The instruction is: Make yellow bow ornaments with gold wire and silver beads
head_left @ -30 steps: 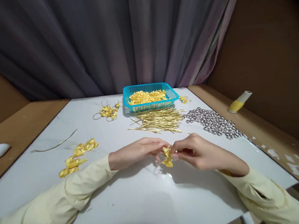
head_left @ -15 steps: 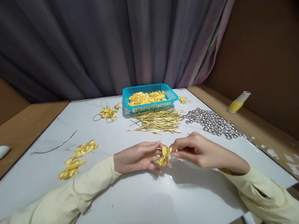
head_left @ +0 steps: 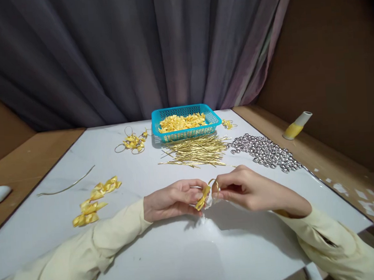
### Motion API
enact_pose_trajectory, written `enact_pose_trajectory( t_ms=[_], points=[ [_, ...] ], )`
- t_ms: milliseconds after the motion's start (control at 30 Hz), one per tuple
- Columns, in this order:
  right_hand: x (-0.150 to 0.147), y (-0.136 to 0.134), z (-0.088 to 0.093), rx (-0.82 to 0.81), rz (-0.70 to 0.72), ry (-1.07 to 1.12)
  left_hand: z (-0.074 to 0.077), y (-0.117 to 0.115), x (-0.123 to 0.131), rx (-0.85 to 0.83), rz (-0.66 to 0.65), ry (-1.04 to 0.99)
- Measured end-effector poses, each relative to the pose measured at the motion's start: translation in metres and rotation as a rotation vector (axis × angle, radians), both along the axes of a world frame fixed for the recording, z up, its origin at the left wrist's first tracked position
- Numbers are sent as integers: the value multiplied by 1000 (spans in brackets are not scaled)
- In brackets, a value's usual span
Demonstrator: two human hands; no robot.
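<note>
Over the white tabletop (head_left: 168, 253), the left hand (head_left: 175, 198) grips a yellow bow (head_left: 203, 198) and the right hand (head_left: 252, 191) pinches a thin gold loop (head_left: 217, 186). A soft squeeze should save the bow's puffy shape, and a steady hold should stop the loop from slipping. The bow sits between the hands, held by the left one, the loop just to its right.

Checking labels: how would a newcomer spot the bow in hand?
On the white table, find the blue basket, then come nearer, past the pile of gold cords, to the left hand. It pinches the yellow bow, beside the right hand. Unlike the loose bows lying at the table's left, this one is held.
</note>
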State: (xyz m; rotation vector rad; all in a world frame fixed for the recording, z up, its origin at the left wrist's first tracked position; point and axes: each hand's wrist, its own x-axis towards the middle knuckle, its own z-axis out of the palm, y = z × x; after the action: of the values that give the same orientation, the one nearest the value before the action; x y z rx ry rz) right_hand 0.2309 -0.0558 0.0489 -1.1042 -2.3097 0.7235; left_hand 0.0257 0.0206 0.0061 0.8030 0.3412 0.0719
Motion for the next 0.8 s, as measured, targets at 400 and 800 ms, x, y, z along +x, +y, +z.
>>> enact_pose_trajectory(
  t_ms=[400, 800],
  points=[
    [-1, 1, 0, 5, 19, -23, 3, -2, 0, 23, -16, -7],
    [8, 7, -3, -113, -26, 42, 1, -1, 2, 24, 59, -4]
  ],
)
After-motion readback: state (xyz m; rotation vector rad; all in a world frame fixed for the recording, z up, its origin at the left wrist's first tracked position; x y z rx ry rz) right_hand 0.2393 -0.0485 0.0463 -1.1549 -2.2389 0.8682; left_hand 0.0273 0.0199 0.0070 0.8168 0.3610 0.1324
